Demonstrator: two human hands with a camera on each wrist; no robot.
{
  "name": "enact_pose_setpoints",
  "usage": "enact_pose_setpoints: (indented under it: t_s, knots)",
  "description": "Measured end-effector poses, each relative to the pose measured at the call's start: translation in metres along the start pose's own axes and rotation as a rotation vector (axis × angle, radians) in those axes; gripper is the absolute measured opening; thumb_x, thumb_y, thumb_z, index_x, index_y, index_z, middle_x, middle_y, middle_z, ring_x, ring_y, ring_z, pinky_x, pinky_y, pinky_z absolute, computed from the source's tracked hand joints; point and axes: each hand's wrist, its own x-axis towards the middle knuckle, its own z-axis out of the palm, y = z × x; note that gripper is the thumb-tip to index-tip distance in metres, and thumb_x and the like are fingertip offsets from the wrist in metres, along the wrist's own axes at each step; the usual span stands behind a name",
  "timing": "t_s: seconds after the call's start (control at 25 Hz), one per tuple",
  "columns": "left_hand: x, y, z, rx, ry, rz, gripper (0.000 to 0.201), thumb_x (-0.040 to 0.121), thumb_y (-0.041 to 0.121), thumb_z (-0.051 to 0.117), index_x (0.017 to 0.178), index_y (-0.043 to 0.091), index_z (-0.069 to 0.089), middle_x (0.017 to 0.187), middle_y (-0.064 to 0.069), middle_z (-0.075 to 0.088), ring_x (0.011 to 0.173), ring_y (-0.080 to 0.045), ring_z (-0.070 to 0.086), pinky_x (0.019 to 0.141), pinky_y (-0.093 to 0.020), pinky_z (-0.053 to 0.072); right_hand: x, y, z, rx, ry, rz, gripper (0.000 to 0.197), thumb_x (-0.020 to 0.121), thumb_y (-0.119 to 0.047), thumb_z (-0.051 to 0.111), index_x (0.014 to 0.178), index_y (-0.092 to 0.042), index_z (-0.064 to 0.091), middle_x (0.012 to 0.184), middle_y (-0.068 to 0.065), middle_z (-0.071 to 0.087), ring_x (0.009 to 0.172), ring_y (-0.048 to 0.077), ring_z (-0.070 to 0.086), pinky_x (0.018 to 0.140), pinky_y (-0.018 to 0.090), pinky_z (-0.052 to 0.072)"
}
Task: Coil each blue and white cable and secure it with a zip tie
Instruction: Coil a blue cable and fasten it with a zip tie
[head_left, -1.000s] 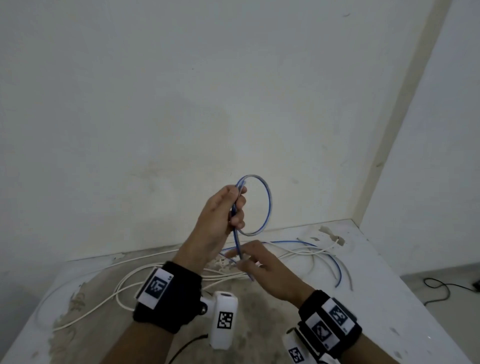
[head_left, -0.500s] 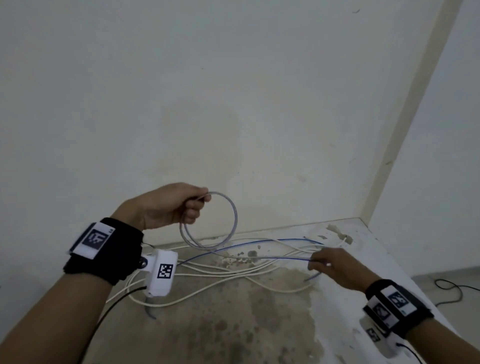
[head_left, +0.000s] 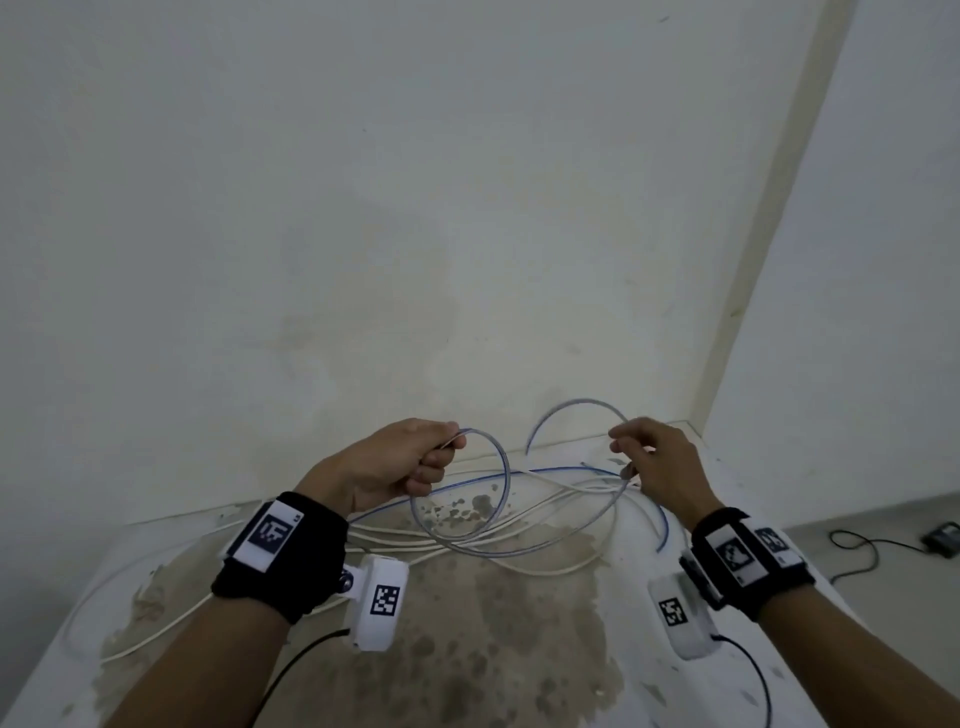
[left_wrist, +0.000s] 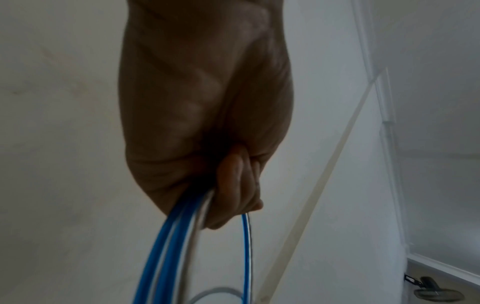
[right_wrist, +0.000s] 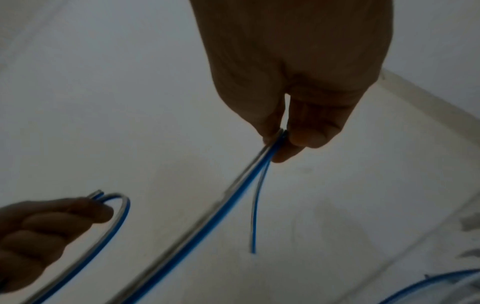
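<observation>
Both hands raised over a stained white table (head_left: 519, 649), level with each other and apart, wall behind. Left hand (head_left: 395, 462) at roughly 9 o'clock of frame centre-bottom, fingers curled tight round a small coil of the blue and white cable (head_left: 506, 488); the loop hangs from the fist toward 4 o'clock, its lower arc just above the clutter on the table. Left wrist view confirms: fist (left_wrist: 205, 123) closed, several blue and white strands (left_wrist: 166, 253) leaving the bottom of the grip toward 7 o'clock, one more strand dropping at 6 o'clock. Right hand (head_left: 657, 465) at about 3 o'clock from the left, thumb and fingertips (right_wrist: 306, 137) pinching the same cable; a free arc rises from the pinch and curves over toward 10 o'clock, ending in the air between the hands. Right wrist view: pinch holds two runs of cable (right_wrist: 207, 211), the long one slanting off toward 7 o'clock, a short one hanging at 6 o'clock with its cut end free; left hand (right_wrist: 39, 232) and its loop visible at 8 o'clock. Loose white cables (head_left: 171, 618) sprawl across the table from 9 o'clock to the far corner, mixed with more blue strand. Black wristbands with printed markers (head_left: 270, 535) on both wrists. Black cord (head_left: 862, 551) on the floor at 3 o'clock.
</observation>
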Motion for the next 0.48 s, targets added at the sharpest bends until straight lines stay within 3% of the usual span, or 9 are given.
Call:
enact_pose_setpoints:
  t_s: [0.12, 0.2, 0.28, 0.4, 0.48]
  knots:
    - [0.005, -0.01, 0.011, 0.021, 0.008, -0.024, 0.028, 0.106, 0.029, 0.035, 0.087, 0.013, 0.05, 0.056, 0.008, 0.03, 0.043, -0.005, 0.021, 0.041, -0.017, 0.018, -0.003, -0.003, 0.01, 0.156, 0.003, 0.055, 0.022, 0.096, -0.009, 0.061, 0.111, -0.017, 0.047, 0.087, 0.001, 0.076, 0.062, 0.014, 0.071, 0.05, 0.016, 0.048]
    - [0.007, -0.013, 0.015, 0.013, 0.007, -0.023, 0.028, 0.106, 0.029, 0.035, 0.088, 0.013, 0.05, 0.056, 0.007, 0.03, 0.044, -0.006, 0.021, 0.043, -0.018, 0.018, 0.001, 0.0, 0.016, 0.247, -0.062, 0.106, 0.014, 0.097, -0.01, 0.06, 0.11, -0.015, 0.059, 0.098, 0.006, 0.077, 0.081, 0.021, 0.074, 0.048, 0.02, 0.049]
    - [0.006, -0.015, 0.017, 0.007, -0.002, -0.025, 0.029, 0.106, 0.029, 0.035, 0.088, 0.013, 0.05, 0.055, 0.007, 0.03, 0.045, -0.007, 0.021, 0.043, -0.019, 0.019, 0.003, 0.005, 0.02, 0.279, -0.071, 0.105, 0.013, 0.098, -0.008, 0.06, 0.104, -0.012, 0.071, 0.105, 0.011, 0.074, 0.087, 0.022, 0.071, 0.05, 0.023, 0.053]
    - [0.002, -0.028, 0.022, 0.012, -0.019, -0.059, 0.027, 0.105, 0.027, 0.035, 0.089, 0.012, 0.05, 0.055, 0.006, 0.031, 0.044, -0.007, 0.022, 0.042, -0.018, 0.023, 0.003, 0.007, 0.019, 0.258, -0.063, 0.088, 0.016, 0.096, -0.01, 0.064, 0.106, -0.011, 0.077, 0.098, 0.003, 0.072, 0.073, 0.001, 0.06, 0.061, 0.013, 0.05]
    - [0.001, -0.04, 0.025, 0.019, -0.004, -0.087, 0.026, 0.105, 0.026, 0.036, 0.09, 0.011, 0.051, 0.056, 0.005, 0.032, 0.044, -0.007, 0.024, 0.042, -0.018, 0.026, 0.002, 0.002, 0.017, 0.352, -0.126, 0.176, 0.018, 0.097, -0.012, 0.062, 0.107, -0.012, 0.077, 0.084, -0.001, 0.067, 0.058, 0.006, 0.049, 0.055, 0.018, 0.046]
